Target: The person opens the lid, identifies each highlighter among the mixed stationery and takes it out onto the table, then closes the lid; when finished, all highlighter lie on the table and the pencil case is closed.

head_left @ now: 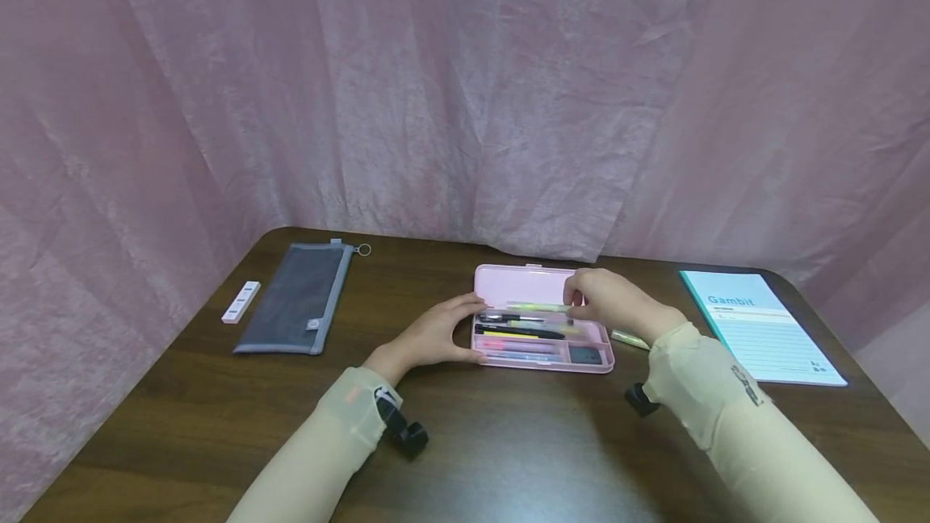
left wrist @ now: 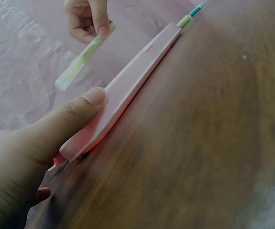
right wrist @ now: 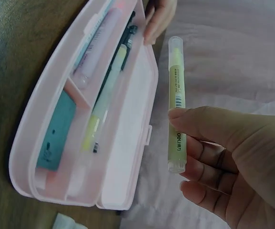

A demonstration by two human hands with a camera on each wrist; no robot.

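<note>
A pink pencil case lies with its lid folded back on the table. My left hand holds its left end, thumb on the near wall and the other fingers at the far side. Above the case, my right hand pinches a capped yellow highlighter between thumb and fingers. Inside the case are several pens, another yellow highlighter and a dark rectangular block in its own small compartment.
A light-green pen-like thing lies right of the case, by the right wrist. Farther right is a notebook. On the left are a grey zip pouch and a small white strip. Pink curtain hangs behind the table.
</note>
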